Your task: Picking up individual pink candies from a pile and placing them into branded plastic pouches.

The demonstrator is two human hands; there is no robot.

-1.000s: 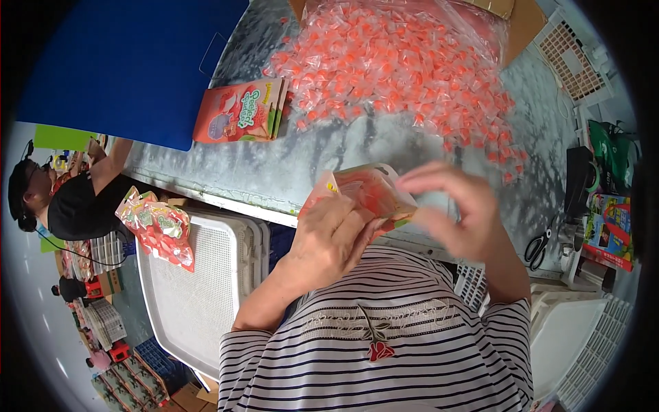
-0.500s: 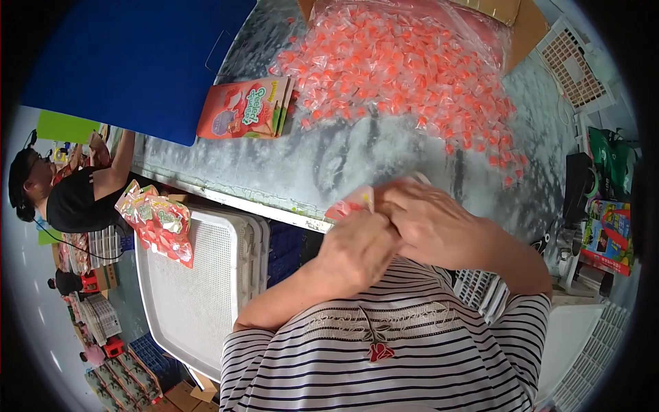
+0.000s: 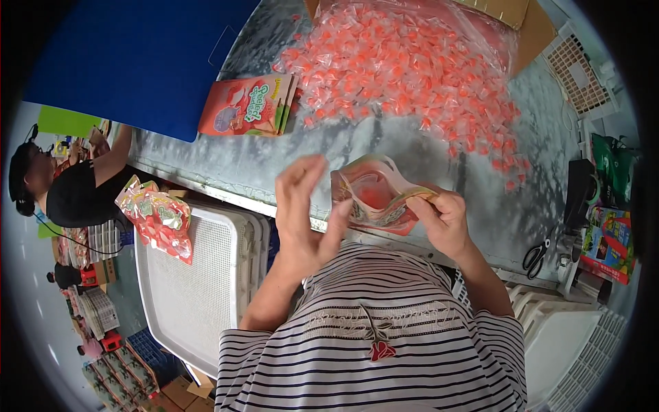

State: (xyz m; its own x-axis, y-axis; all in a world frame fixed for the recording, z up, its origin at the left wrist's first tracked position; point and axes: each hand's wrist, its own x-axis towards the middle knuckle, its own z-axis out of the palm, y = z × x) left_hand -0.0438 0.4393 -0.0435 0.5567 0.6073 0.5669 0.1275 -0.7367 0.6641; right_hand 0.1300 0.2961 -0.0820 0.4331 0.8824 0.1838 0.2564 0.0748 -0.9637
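A pink and green candy pouch [image 3: 374, 196] is at the table's near edge, its mouth spread wide. My right hand [image 3: 445, 223] pinches the pouch's right rim between thumb and fingers. My left hand [image 3: 301, 214] is beside the pouch's left side, fingers stretched and apart; its thumb overlaps or nearly touches the pouch there. Beyond the pouch lies a big heap of wrapped red-orange candies [image 3: 405, 69]. To the left of the heap rests a small stack of flat printed pouches [image 3: 248, 106].
A filled pouch [image 3: 156, 218] lies on stacked white trays [image 3: 195, 295] at the left. Behind it a co-worker [image 3: 75, 182] stands at the table beside a blue panel [image 3: 130, 55]. Black-handled scissors [image 3: 535, 259] and a white basket [image 3: 579, 72] are at the right.
My hands have moved apart. The left has let go of the pouch and swung left with fingers spread; the right still grips the rim. The pouch's mouth now gapes wide.
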